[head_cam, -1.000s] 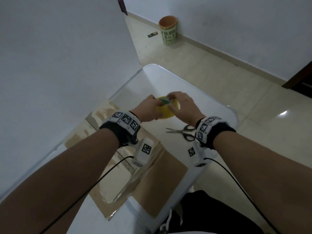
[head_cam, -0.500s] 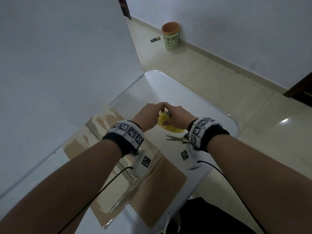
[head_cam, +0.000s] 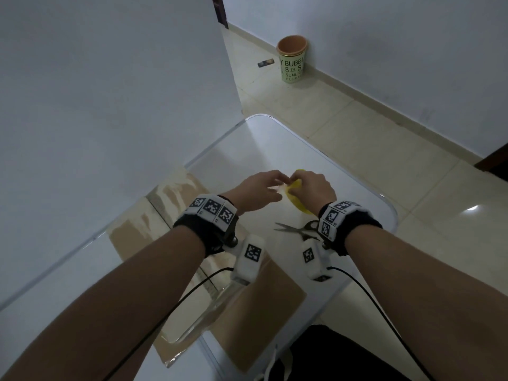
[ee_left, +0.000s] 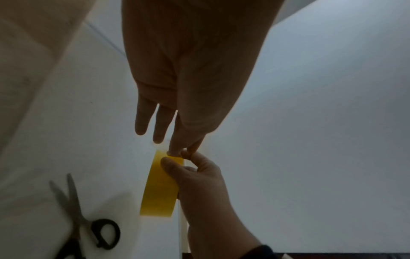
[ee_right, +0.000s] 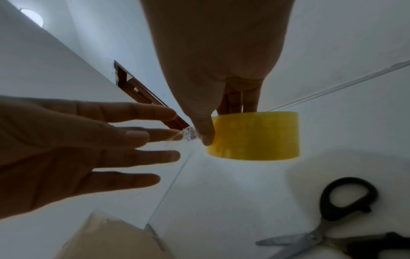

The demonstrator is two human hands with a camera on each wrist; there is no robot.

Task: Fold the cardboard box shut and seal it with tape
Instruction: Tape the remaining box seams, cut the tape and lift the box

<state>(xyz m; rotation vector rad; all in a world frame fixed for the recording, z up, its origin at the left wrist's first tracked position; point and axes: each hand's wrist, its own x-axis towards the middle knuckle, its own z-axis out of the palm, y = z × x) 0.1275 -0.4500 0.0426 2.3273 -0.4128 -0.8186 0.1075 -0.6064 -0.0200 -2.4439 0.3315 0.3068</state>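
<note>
While the cardboard box (head_cam: 247,303) lies flat and unfolded at 6 o'clock on the white table (head_cam: 275,149), I log the step in hand as freeing the tape end, with folding not yet done.

Head view: tape roll (head_cam: 298,200), yellow, at table centre, edge-on, between both hands. Left hand (head_cam: 255,193) at its 9 o'clock, right hand (head_cam: 310,188) over it. Scissors (head_cam: 299,229) at the roll's 6 o'clock, blades toward 9.

Left wrist view: left hand (ee_left: 190,73), thumb and forefinger pinched at the roll's top edge (ee_left: 162,184), other fingers straight. Roll band runs 12 to 6.

Right wrist view: right hand (ee_right: 221,61) curled round the tape roll (ee_right: 255,136), thumb pressed on its left rim. A clear tab (ee_right: 188,135) leads off toward 9 into the left fingertips (ee_right: 175,135). Roll axis runs near vertical.

Next move, as I judge it: draw the tab leftward, steady and level, with the roll held fast.
</note>
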